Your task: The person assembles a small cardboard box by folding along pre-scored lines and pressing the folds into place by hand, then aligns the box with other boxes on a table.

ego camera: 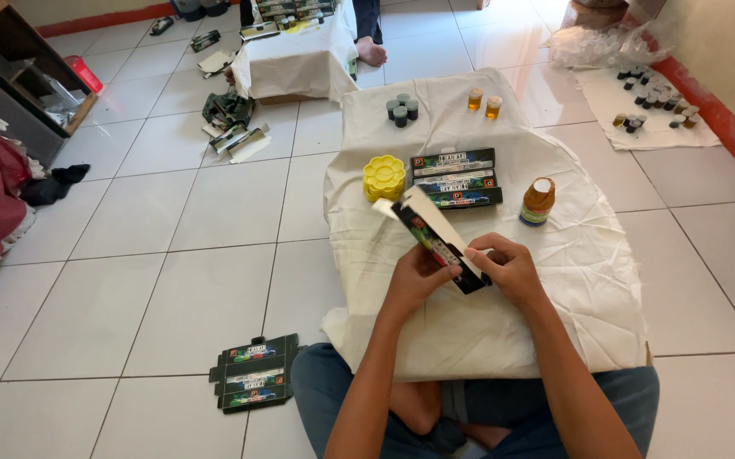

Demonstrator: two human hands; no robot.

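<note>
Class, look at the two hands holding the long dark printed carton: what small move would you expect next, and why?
Probably tucking the white end flap shut. The left hand and right hand grip the long dark printed carton at its lower end, tilted above the cream cloth, with its upper flap standing open. The amber bottle with a white cap stands apart, so filling may come first.
</note>
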